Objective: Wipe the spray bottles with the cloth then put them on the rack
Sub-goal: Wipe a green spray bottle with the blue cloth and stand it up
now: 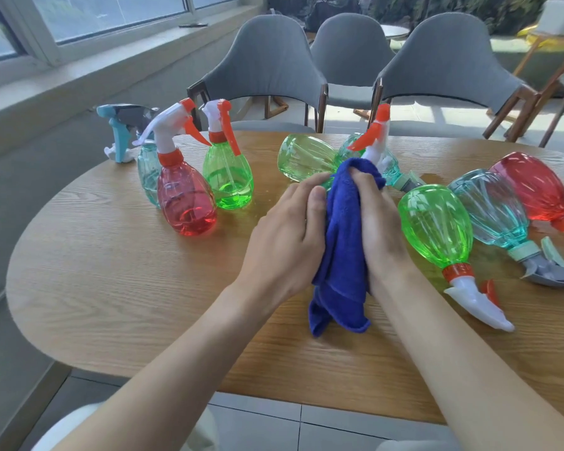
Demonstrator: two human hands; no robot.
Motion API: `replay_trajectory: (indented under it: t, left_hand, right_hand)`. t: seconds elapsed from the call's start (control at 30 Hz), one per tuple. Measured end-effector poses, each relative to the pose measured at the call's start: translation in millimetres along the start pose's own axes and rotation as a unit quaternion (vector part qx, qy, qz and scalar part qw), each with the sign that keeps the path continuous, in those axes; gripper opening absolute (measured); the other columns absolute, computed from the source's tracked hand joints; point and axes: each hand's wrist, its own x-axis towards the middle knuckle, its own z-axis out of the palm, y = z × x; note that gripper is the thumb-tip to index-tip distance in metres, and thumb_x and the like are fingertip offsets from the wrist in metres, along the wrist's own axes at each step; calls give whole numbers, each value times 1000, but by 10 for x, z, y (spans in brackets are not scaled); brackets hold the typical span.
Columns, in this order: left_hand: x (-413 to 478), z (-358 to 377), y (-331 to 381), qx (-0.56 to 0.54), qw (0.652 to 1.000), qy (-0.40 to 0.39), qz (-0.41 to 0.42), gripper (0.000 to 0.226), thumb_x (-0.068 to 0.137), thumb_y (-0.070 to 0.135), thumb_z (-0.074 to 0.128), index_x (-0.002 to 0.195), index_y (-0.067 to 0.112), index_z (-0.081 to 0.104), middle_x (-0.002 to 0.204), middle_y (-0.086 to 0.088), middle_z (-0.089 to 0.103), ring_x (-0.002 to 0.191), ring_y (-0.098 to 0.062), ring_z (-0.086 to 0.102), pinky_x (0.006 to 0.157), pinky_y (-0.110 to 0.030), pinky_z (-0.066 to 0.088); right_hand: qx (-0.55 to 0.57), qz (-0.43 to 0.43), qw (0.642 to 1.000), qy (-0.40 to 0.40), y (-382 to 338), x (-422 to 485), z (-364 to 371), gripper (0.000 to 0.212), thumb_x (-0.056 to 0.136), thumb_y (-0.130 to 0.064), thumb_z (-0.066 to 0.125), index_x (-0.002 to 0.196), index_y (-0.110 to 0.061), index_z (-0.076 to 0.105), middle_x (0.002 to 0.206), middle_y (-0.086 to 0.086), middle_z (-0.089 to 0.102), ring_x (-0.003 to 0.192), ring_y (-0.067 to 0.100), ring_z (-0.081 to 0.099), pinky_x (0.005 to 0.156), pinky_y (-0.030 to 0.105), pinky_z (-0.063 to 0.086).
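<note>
Head view, the only one. The green bottle (302,157) lay sideways over the table (111,288), its neck swallowed by the blue cloth (341,242) and its orange trigger head (373,133) poking out beyond. The risk as I judged it was that a squeeze through the cloth could catch that trigger and spray. The right forearm also ran just beside a lying green bottle (437,226), so a nudge might roll it into its neighbours. The left hand (287,236) came in palm down, fingers curled over the bottle's shoulder and thumb against the cloth. The right hand (380,222) was wrapped round the cloth, clutching it at the neck. Three bottles stood at left, the red bottle (186,203) foremost. No rack showed.
</note>
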Motion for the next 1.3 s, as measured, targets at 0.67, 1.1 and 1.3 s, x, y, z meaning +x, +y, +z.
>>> replay_trajectory:
  t: [0.67, 1.1, 1.3]
  left_hand:
    - [177, -106, -32, -104, 982, 48, -153, 46, 118, 37, 27, 146, 22, 61, 139, 10, 65, 132, -9, 57, 113, -29, 40]
    - [187, -177, -4, -301, 920, 70, -242, 48, 113, 49, 34, 130, 23, 71, 120, 15, 75, 115, 7, 67, 111, -24, 48]
    - [160, -160, 23, -248, 947, 89, -183, 38, 118, 37, 29, 138, 32, 61, 137, 17, 62, 132, 2, 55, 117, -26, 38]
  right_hand:
    - [-111, -51, 990, -70, 386, -27, 116, 57, 83, -61, 71, 129, -32, 58, 128, 6, 68, 117, 21, 69, 106, 48, 54]
    - [-157, -124, 973, -112, 331, 23, 104, 56, 88, -47, 73, 137, -23, 60, 120, -7, 71, 109, 6, 69, 95, 29, 54]
    - [-140, -124, 975, -120, 296, -21, 104, 31, 101, -35, 67, 126, -20, 59, 108, 0, 70, 95, 7, 69, 86, 25, 53]
